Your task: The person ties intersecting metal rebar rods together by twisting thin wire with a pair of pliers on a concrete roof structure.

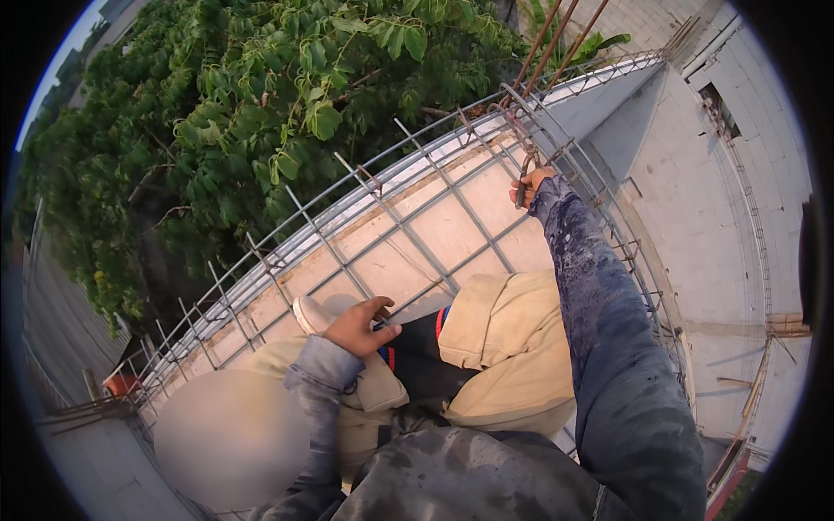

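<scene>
My right hand (pixel 535 184) is stretched forward, gripping the dark handles of steel pincers (pixel 524 174). The jaws of the pincers reach to the tied bars at the far corner of a rebar grid (pixel 449 185); what lies between them is too small to tell. My left hand (pixel 361 327) hangs over my bent leg with its thumb and fingers apart and nothing visible in it. Beneath the grid is a pale board deck (pixel 417 202), on which a light shoe (pixel 313 314) shows beside my left hand.
Rusty upright bars (pixel 550 49) rise at the far corner. Long edge-beam bars (pixel 625 244) run along the right side, above a drop to a grey block wall (pixel 690 195). Bar ends jut past the left edge towards leafy branches (pixel 260 98). A blurred patch hides the lower left.
</scene>
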Tool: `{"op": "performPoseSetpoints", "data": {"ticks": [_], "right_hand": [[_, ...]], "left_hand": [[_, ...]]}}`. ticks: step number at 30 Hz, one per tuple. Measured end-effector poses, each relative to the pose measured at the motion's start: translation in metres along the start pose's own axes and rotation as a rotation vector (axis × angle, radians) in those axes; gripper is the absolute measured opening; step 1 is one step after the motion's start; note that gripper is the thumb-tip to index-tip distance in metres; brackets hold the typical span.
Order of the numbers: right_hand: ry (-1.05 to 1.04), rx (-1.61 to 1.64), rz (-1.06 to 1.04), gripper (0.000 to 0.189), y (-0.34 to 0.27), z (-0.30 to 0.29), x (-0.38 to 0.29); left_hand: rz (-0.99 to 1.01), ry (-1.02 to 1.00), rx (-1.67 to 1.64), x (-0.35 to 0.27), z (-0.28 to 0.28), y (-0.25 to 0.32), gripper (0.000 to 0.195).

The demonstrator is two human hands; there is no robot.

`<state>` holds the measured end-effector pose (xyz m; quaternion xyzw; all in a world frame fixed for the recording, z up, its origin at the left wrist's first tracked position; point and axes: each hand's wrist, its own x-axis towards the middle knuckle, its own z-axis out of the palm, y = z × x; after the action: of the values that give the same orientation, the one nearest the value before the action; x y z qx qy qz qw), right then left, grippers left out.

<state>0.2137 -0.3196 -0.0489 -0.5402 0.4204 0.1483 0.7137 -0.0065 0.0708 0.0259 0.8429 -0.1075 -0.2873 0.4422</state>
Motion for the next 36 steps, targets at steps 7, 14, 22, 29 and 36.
{"op": "performPoseSetpoints", "data": {"ticks": [7, 14, 22, 29, 36], "right_hand": [[-0.025, -0.165, -0.037, 0.032, 0.029, 0.039, -0.030], [-0.019, -0.258, -0.003, 0.032, 0.028, 0.038, -0.033], [0.076, -0.307, -0.154, 0.044, 0.033, 0.055, -0.052], [0.083, -0.362, -0.220, 0.042, 0.035, 0.067, -0.066], [0.130, -0.465, -0.333, 0.043, 0.036, 0.061, -0.057]], "left_hand": [[0.017, 0.000, 0.021, -0.001, 0.000, -0.009, 0.051], [0.035, -0.009, 0.023, 0.000, 0.001, -0.007, 0.051], [0.040, -0.022, 0.031, 0.001, 0.001, -0.009, 0.051], [0.015, -0.026, 0.037, 0.000, 0.003, -0.011, 0.050], [0.040, -0.007, 0.041, 0.002, 0.004, -0.009, 0.049]]}}
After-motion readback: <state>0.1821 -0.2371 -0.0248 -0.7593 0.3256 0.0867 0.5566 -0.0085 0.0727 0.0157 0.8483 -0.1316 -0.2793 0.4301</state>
